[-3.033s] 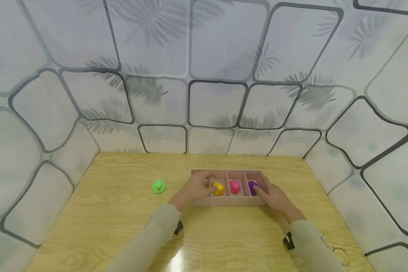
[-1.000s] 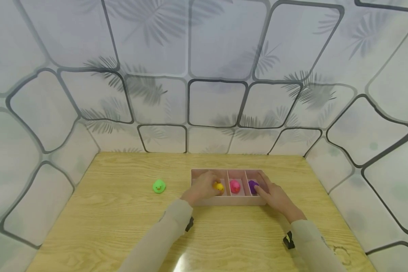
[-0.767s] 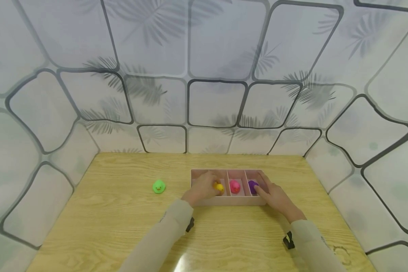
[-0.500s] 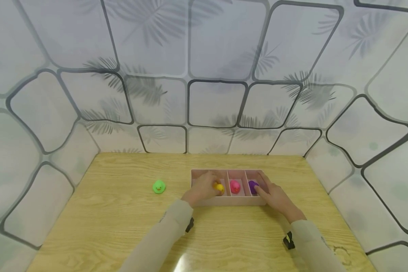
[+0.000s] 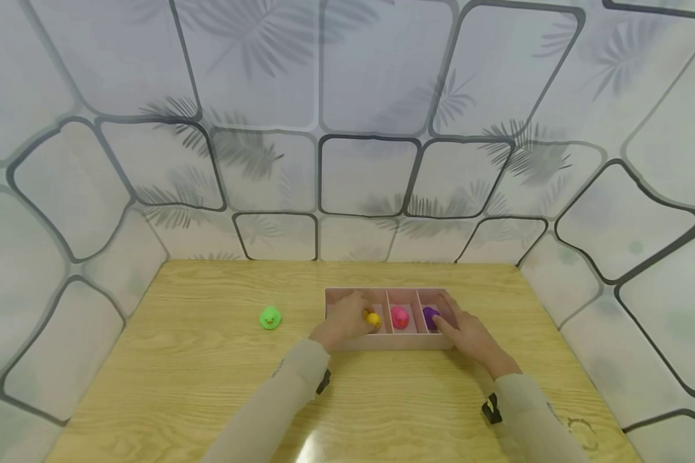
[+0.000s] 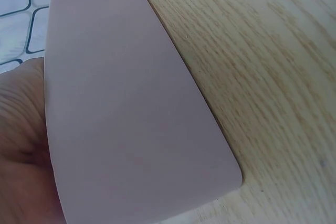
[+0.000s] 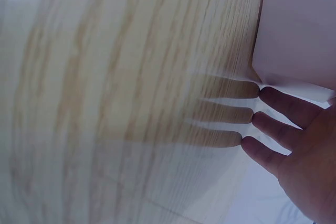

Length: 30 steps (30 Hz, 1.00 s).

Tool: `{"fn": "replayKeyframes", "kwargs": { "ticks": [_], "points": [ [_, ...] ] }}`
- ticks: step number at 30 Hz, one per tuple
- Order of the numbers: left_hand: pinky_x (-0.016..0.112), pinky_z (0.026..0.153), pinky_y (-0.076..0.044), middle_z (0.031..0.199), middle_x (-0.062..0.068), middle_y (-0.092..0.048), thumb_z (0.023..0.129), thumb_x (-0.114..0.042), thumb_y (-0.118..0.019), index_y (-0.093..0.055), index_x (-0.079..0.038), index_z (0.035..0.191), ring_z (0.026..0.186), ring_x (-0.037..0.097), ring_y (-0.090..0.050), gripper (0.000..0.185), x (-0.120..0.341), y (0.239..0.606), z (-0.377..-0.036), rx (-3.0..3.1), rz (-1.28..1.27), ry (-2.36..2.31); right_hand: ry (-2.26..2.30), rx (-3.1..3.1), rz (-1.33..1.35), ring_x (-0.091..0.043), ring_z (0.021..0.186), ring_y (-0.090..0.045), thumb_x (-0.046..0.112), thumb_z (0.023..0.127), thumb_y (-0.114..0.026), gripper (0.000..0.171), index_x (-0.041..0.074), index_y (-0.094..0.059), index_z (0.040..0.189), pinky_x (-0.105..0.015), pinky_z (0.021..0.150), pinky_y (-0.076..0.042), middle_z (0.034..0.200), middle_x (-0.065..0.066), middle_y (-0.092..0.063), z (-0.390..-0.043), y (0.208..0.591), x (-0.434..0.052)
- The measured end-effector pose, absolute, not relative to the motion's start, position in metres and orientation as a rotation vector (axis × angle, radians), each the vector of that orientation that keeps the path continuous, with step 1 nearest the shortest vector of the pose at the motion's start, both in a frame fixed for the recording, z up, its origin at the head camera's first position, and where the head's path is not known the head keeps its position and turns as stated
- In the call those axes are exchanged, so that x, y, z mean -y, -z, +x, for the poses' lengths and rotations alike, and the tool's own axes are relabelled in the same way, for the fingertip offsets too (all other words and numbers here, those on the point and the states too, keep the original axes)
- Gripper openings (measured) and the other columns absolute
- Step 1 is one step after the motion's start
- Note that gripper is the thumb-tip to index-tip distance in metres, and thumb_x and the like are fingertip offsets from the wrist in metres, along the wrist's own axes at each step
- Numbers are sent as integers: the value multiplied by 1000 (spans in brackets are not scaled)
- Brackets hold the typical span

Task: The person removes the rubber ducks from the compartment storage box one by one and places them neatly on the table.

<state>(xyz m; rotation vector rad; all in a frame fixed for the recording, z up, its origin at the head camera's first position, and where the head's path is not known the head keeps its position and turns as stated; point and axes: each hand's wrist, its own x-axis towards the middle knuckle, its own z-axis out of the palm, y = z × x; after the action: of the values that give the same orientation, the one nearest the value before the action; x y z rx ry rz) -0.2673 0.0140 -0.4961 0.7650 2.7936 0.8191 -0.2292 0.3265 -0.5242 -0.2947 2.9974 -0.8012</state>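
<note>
A pale pink divided box (image 5: 388,342) lies on the table, with small toy ducks in its compartments. My left hand (image 5: 347,316) reaches over the near wall, its fingers curled round the yellow rubber duck (image 5: 373,319) and hiding part of it. The pink rubber duck (image 5: 400,317) sits in the compartment to its right. My right hand (image 5: 468,331) grips the box's right end, thumb inside beside the purple rubber duck (image 5: 430,317). In the right wrist view, three fingertips (image 7: 273,156) touch the table just outside the box. The left wrist view shows mostly the box wall (image 6: 131,103).
A green rubber duck (image 5: 270,317) stands on the wooden table (image 5: 220,379), left of the box. Patterned walls (image 5: 370,177) rise behind the table and at both sides.
Since the oldest frame, my left hand has moved right, deeper over the box, and its fingers have closed round the yellow duck, which has turned slightly. The right hand has stayed put.
</note>
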Motion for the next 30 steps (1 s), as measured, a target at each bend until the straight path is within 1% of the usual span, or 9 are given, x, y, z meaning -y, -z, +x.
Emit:
{"fn": "replayKeyframes", "kwargs": {
  "ticks": [5,8,11,14,18,20,25,27,30],
  "points": [
    [26,75,-48,101,2,-71,89,-20,-84,-79,-10,96,83,15,-54,13,-14,498,-269,-2786,803,-849,810,-2994,-294,-63,128,-56,47,110,-48,73,14,-19,169,-73,111,-42,147,-42,-52,-229,523,-327],
    [27,77,-50,104,3,-73,88,-19,-84,-79,-10,97,85,15,-56,14,-14,500,-270,-2778,824,-872,812,-2994,-291,-63,127,-57,47,110,-48,73,14,-19,168,-73,110,-42,146,-42,-52,-228,523,-327],
    [31,84,-55,111,5,-76,88,-19,-84,-79,-10,98,91,17,-61,14,-13,501,-270,-2781,855,-893,811,-2994,-293,-62,127,-57,47,110,-48,73,14,-19,169,-73,110,-42,146,-42,-53,-228,524,-327],
    [33,88,-57,117,7,-76,88,-19,-83,-78,-11,94,95,18,-63,11,-12,500,-269,-2797,882,-900,817,-2995,-299,-62,127,-57,47,110,-48,73,15,-19,169,-73,110,-42,146,-41,-53,-229,524,-327],
    [31,82,-55,107,5,-76,89,-18,-81,-75,-12,89,87,17,-61,9,-12,496,-267,-2803,886,-900,832,-2998,-315,-62,126,-58,47,110,-49,73,15,-19,169,-73,110,-42,147,-41,-52,-230,524,-327],
    [30,82,-54,108,4,-76,90,-18,-80,-77,-12,98,88,16,-61,10,-11,492,-266,-2784,879,-928,830,-3003,-324,-62,126,-58,46,110,-49,73,15,-20,169,-73,110,-43,146,-40,-53,-230,524,-327],
    [29,84,-53,118,1,-75,93,-19,-77,-73,-15,132,90,14,-60,39,-8,478,-263,-2727,831,-1017,820,-3008,-328,-62,124,-59,47,110,-49,72,16,-20,168,-73,109,-43,146,-40,-54,-231,524,-327],
    [29,78,-52,112,3,-75,93,-22,-76,-73,-13,132,83,15,-59,40,-6,473,-263,-2748,806,-1021,821,-3004,-316,-62,125,-59,48,110,-49,73,17,-20,168,-73,110,-43,146,-40,-54,-231,524,-327],
    [28,73,-50,107,5,-76,92,-25,-75,-75,-7,125,79,16,-59,37,-4,467,-264,-2839,800,-1017,817,-2998,-304,-61,127,-58,48,110,-49,74,15,-19,169,-73,111,-42,147,-40,-53,-230,524,-327]
  ]
}}
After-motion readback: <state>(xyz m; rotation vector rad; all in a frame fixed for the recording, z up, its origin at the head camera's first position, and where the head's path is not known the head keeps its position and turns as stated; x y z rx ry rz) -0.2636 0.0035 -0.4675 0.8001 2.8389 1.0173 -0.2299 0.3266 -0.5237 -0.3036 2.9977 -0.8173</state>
